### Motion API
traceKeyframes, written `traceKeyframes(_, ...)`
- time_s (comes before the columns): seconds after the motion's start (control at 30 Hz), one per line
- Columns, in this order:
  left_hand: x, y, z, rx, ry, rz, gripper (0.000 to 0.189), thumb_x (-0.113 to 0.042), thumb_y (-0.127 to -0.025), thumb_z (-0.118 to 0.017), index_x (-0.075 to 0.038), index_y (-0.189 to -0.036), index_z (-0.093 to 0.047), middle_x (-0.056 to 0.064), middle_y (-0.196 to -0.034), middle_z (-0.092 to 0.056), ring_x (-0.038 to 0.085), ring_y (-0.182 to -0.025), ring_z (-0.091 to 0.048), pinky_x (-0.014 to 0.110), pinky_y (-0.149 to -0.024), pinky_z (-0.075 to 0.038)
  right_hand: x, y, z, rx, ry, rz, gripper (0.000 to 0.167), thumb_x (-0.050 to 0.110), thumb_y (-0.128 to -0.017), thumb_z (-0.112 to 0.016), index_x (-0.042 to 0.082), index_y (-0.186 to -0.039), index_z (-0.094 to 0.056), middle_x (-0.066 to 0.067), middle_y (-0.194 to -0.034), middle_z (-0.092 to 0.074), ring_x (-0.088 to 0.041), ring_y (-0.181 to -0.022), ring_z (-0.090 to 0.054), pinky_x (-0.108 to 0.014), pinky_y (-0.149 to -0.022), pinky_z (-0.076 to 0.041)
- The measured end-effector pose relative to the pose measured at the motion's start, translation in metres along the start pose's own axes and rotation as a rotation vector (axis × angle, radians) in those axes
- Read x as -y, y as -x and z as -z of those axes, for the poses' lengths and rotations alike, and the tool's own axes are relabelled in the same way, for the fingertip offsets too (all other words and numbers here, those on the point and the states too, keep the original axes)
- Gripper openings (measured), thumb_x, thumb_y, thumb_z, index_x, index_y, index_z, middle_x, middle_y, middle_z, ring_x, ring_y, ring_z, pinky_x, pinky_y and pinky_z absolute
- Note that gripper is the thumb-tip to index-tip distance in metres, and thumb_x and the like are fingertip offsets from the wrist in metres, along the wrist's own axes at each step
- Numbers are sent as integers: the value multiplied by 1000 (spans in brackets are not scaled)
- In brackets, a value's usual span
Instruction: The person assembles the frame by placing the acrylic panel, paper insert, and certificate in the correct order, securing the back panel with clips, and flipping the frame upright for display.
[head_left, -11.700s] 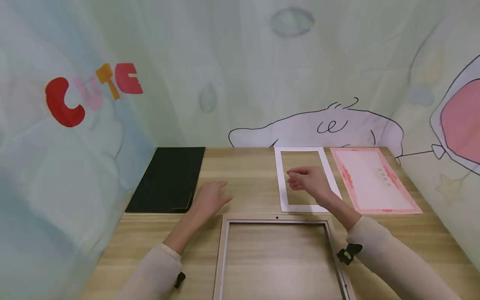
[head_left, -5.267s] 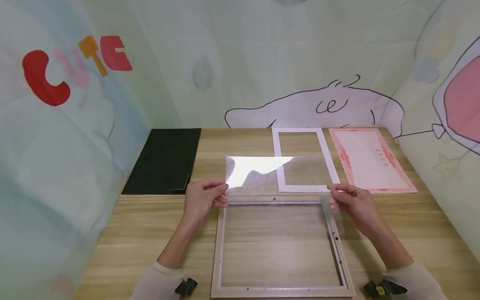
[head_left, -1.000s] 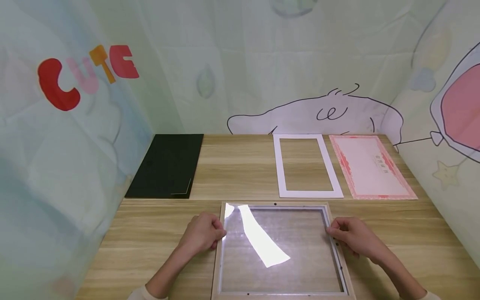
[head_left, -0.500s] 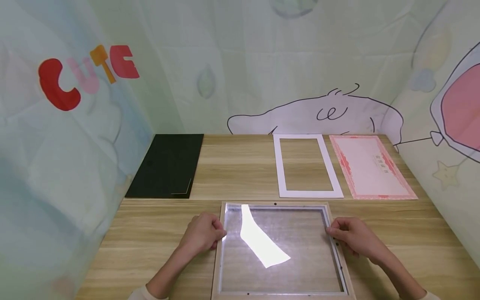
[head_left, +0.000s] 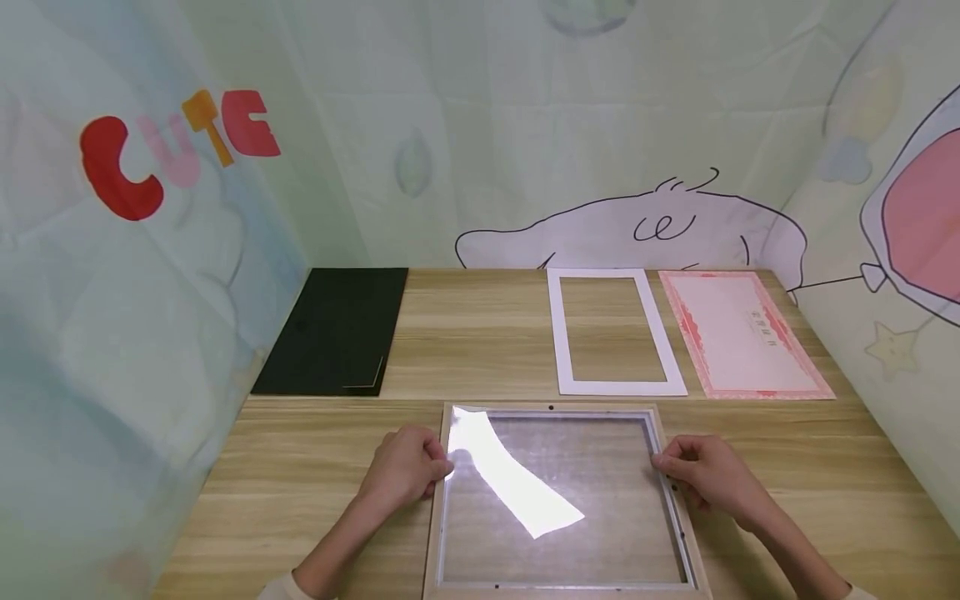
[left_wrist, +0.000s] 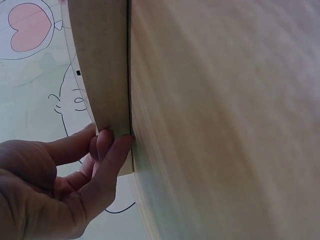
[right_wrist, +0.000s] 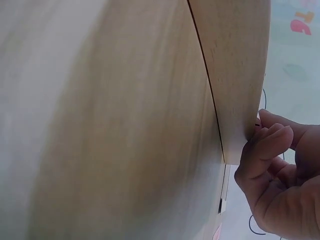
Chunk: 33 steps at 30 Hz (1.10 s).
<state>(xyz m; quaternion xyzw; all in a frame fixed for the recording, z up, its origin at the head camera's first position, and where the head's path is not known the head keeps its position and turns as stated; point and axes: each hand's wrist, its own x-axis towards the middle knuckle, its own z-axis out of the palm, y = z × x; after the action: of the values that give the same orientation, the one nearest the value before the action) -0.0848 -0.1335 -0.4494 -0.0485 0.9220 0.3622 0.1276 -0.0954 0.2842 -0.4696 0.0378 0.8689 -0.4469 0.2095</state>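
Note:
A pale wooden picture frame (head_left: 551, 407) lies on the table at the near middle, its silver inner lip facing up. Over its opening spreads a clear plastic sheet (head_left: 600, 483), marked by a bright white glare. At the left rail, my left hand (head_left: 405, 467) pinches the sheet's edge between thumb and curled fingers. Opposite it, my right hand (head_left: 712, 477) pinches the right edge in the same way. Both wrist views show the fingertips right at the top of the frame's outer side, fingers bent against the wood. The sheet's edges are mostly hidden by the fingers.
A black backing board (head_left: 330, 333) lies at the back left of the wooden table (head_left: 480, 333). Farther right are a white mat border (head_left: 622, 388) and a pink-edged certificate sheet (head_left: 750, 342). A printed curtain (head_left: 480, 125) hangs behind and along both sides.
My hands were empty at first, then held the clear sheet beyond the frame. They have since brought it down onto the frame. In the last second only the glare shifts.

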Motion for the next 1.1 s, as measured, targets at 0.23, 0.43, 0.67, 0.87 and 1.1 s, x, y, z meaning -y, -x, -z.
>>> traceKeyframes(0.23, 0, 1, 0, -1, 2, -10, 23, -12, -80, -82, -12, -70, -62, 2, -53, -62, 13, -47, -59, 26, -46, -40, 0, -1, -1, -4, -17, -21, 35, 36, -91, -73, 4, -84, -60, 3, -57, -48, -12, -48, -48, -27, -42, -42)
traceKeyframes(0.43, -1, 0, 0, 2, -2, 10, 28, -11, -77, -85, -10, -75, -57, 3, -52, -62, 12, -45, -59, 26, -47, -40, -1, -2, 0, 1, -35, -25, 37, 37, -90, -74, 3, -85, -60, 2, -57, -48, -13, -48, -47, -26, -41, -42)
traceKeyframes(0.67, 2, -1, 1, 33, 43, 27, 29, -11, -78, -85, -8, -81, -56, 5, -54, -63, 16, -46, -61, 26, -46, -41, -2, -3, 0, 9, -41, -25, 38, 38, -90, -73, 3, -86, -60, 2, -56, -48, -13, -47, -48, -27, -41, -43)
traceKeyframes(0.87, 4, -2, 1, 57, 128, 41, 19, -7, -85, -78, -7, -82, -59, 6, -59, -64, 16, -50, -63, 25, -46, -50, -3, -3, 1, 16, -42, -27, 37, 38, -91, -73, 3, -87, -61, 2, -55, -49, -13, -47, -49, -29, -42, -44)
traceKeyframes(1.1, 5, -2, 2, 51, 172, 58, 7, -2, -92, -67, -3, -90, -61, 8, -62, -66, 15, -48, -62, 30, -48, -56, -2, -2, 2, 32, -55, -26, 38, 38, -91, -73, 2, -89, -61, 2, -55, -49, -13, -46, -49, -29, -42, -45)
